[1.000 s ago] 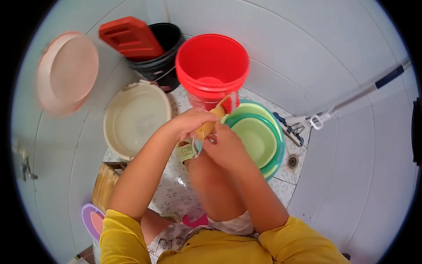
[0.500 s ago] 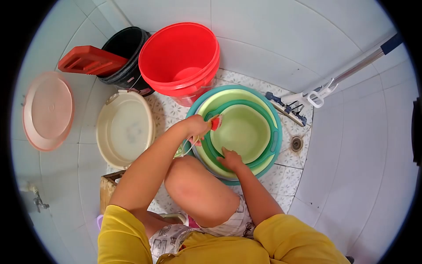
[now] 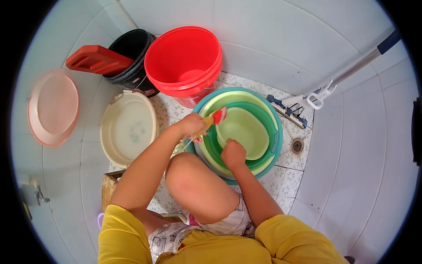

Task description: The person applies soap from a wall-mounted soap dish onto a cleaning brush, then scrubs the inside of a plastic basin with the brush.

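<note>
My left hand [image 3: 193, 126] is closed around the handle of a scrubbing brush [image 3: 219, 115], whose red and white bristles point over the left rim of the green basin. A white cord hangs below that hand. My right hand [image 3: 234, 154] is closed at the near-left edge of the inner green basin [image 3: 267, 155], its fingertips partly hidden. This inner basin has a pale green bottom and sits tilted inside a larger pale green basin [image 3: 220, 97]. Around both runs the teal rim of an outer basin [image 3: 281, 132].
A red bucket [image 3: 184, 57] and a black bucket [image 3: 140, 79] holding a red plastic piece [image 3: 99, 60] stand behind. A cream basin [image 3: 154, 112] is at left, a pink basin [image 3: 55, 103] against the wall. A mop [image 3: 303, 103] and floor drain [image 3: 297, 145] are at right.
My right hand has moved up and closed at the inner basin's edge, and the basin has tilted. The brush in my left hand has turned, its bristles now pointing up and right.
</note>
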A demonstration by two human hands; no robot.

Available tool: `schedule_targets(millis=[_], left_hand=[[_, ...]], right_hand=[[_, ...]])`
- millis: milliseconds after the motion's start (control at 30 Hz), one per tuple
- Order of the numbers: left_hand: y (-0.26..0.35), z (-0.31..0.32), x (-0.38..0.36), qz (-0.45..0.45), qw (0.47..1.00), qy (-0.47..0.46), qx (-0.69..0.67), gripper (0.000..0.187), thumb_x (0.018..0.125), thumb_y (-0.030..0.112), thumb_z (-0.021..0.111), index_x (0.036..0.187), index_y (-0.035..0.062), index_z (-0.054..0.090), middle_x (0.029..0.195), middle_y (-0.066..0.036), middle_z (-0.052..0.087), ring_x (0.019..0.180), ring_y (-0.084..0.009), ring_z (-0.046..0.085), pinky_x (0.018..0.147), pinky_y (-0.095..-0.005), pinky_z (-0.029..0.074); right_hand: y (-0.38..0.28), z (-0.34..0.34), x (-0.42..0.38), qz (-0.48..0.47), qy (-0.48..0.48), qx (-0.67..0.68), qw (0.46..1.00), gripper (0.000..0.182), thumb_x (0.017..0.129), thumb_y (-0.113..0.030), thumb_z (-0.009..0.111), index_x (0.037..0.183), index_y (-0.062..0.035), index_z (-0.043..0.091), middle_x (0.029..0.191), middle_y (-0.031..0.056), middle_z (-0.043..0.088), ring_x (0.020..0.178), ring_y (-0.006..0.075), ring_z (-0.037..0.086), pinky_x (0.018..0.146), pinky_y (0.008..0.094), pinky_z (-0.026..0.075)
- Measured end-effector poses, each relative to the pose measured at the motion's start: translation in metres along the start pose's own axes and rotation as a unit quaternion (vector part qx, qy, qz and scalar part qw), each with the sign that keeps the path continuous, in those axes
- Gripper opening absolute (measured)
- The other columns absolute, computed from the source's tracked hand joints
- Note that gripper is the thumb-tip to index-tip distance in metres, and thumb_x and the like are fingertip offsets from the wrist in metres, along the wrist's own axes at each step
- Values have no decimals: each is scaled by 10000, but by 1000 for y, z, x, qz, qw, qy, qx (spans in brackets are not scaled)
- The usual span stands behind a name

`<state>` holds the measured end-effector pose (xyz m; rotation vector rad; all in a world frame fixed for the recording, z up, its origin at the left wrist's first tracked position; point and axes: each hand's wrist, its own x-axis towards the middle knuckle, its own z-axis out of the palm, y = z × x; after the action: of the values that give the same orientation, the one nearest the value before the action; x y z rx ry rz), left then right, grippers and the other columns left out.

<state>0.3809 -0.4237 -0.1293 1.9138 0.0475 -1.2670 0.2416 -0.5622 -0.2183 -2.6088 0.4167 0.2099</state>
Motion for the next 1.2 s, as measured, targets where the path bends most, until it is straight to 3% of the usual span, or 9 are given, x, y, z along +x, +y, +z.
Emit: schedule_targets(millis=[100, 267, 367, 533, 567, 667, 733, 867, 1200], left_hand=[[-3, -11, -25, 53, 997, 33, -39, 326, 818, 139, 495, 1070, -62, 540, 889, -135, 636, 584, -180, 607, 483, -286, 509], [-31, -40, -103, 111, 976, 73, -175, 349, 865, 164, 488, 1157, -25, 511, 925, -115, 639, 599, -152, 596, 503, -273, 495], [-73, -53, -179, 142, 944, 116, -275, 339, 885, 172, 497, 1167, -16, 499, 934, -110, 654, 585, -129, 589, 503, -232, 477], [-182, -46, -274, 137, 878, 214, -405, 360, 890, 175, 477, 1199, -9, 465, 952, -111, 646, 585, -128, 571, 513, -230, 474], [-205, -40, -285, 141, 833, 232, -481, 363, 896, 181, 461, 1205, -8, 457, 964, -114, 641, 585, -127, 566, 514, -229, 473], [-254, -12, -317, 164, 743, 301, -575, 358, 911, 195, 413, 1206, -6, 446, 991, -115, 630, 590, -128, 558, 504, -226, 464], [-285, 4, -331, 175, 668, 361, -627, 330, 915, 172, 406, 1175, -29, 441, 990, -116, 629, 611, -138, 577, 477, -245, 472], [-332, 24, -359, 181, 577, 483, -634, 324, 912, 196, 419, 1164, -4, 452, 990, -106, 626, 602, -129, 555, 498, -235, 459], [-422, 62, -399, 146, 427, 600, -660, 276, 920, 199, 424, 1120, 16, 477, 942, -94, 629, 608, -140, 583, 503, -241, 487]], right_hand=[[-9, -17, 7, 10, 116, 34, 993, 73, 766, -78, 528, 794, -28, 574, 788, 174, 624, 750, 371, 611, 682, 481, 473], [-48, -78, 5, -27, 114, 84, 990, 133, 793, -144, 582, 813, -15, 559, 790, 212, 610, 754, 402, 592, 670, 489, 452], [-84, -109, 2, -140, 102, 159, 972, 123, 786, -139, 595, 828, -27, 563, 787, 208, 606, 757, 403, 582, 663, 484, 447], [-188, -149, -31, -352, -47, 101, 929, 92, 767, -95, 603, 828, -28, 588, 813, 181, 611, 788, 385, 576, 681, 465, 439], [-212, -147, -38, -393, -71, 114, 910, 94, 750, -71, 599, 830, -23, 595, 813, 176, 614, 797, 377, 575, 692, 457, 440], [-284, -115, -59, -493, -151, 73, 854, 157, 716, -63, 624, 867, -22, 609, 769, 181, 600, 741, 355, 575, 658, 410, 436], [-334, -85, -85, -532, -186, 6, 826, 143, 701, -42, 603, 844, -30, 607, 804, 170, 615, 807, 356, 585, 706, 446, 455], [-398, 15, -139, -621, -147, -50, 768, 158, 663, -33, 611, 820, -35, 599, 857, 146, 609, 798, 336, 602, 689, 424, 484], [-406, 181, -239, -808, -111, -97, 570, 88, 701, -92, 573, 783, -60, 578, 805, 64, 565, 740, 201, 610, 540, 329, 508]])
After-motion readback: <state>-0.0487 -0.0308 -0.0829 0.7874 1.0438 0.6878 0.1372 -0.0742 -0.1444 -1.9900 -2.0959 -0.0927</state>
